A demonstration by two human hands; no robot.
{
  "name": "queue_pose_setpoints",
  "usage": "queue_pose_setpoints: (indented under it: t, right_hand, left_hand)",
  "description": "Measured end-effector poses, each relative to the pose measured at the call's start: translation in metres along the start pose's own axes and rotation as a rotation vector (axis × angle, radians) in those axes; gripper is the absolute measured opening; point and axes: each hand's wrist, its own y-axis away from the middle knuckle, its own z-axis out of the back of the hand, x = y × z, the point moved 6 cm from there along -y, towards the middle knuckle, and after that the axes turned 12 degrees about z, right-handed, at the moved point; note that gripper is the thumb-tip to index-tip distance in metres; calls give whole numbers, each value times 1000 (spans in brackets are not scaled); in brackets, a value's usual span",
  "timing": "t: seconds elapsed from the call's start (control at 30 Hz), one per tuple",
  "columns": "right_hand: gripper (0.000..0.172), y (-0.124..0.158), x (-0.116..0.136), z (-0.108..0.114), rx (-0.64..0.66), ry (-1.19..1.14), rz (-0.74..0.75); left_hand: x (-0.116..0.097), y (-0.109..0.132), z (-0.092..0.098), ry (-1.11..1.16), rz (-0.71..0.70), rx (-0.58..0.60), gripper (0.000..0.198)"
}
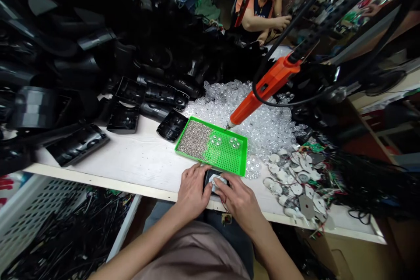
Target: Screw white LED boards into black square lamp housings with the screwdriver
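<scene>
At the table's front edge, a black plastic housing lies between my hands. My left hand grips it from the left side, thumb along its near edge. The fingers of my right hand are closed on a small white part seated in or over the housing; how far in, I cannot tell. Thin wires run down from there to a small circuit board hanging below the edge. Just beyond my hands sits a green tray holding many small screws and a few clear plastic pieces.
An orange electric screwdriver hangs over the tray, tip low. Behind lies a heap of clear plastic pieces. White motor-like parts with wires are piled right, black shells left. A white crate holds black cables. Another person works opposite.
</scene>
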Motion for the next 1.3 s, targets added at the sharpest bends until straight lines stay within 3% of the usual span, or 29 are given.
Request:
queue_pose_setpoints:
  t: [0.07,0.23,0.43,0.57,0.73,0.87,1.03,1.17,1.3]
  right_hand:
    - [33,-2,2,1,19,-25,15]
    - [32,-2,2,1,-84,0,-43]
    - [31,-5,7,-2,-48,35,-52]
    - [31,-8,4,-2,-150,28,-63]
    - [26,-3,4,-9,-281,71,37]
    - [29,6,-9,-26,-257,6,-9]
    - [31,5,-11,-35,-277,107,116]
    - [31,1,-12,-26,-261,42,83]
    - [30,3,-13,-15,-216,-92,42]
  left_hand:
    - [0,2,0,-16,0,-27,39]
    - [0,2,1,-40,-2,-94,36]
    - [2,3,3,-56,-34,-149,35]
    - [6,4,2,-74,-62,-221,35]
    - [9,5,2,-116,-144,-330,36]
    - [14,5,1,-128,-219,-400,37]
    - [20,3,-4,-157,-295,-467,39]
    - [16,5,-4,-183,-270,-417,41]
    - [6,7,-1,-141,-115,-219,40]
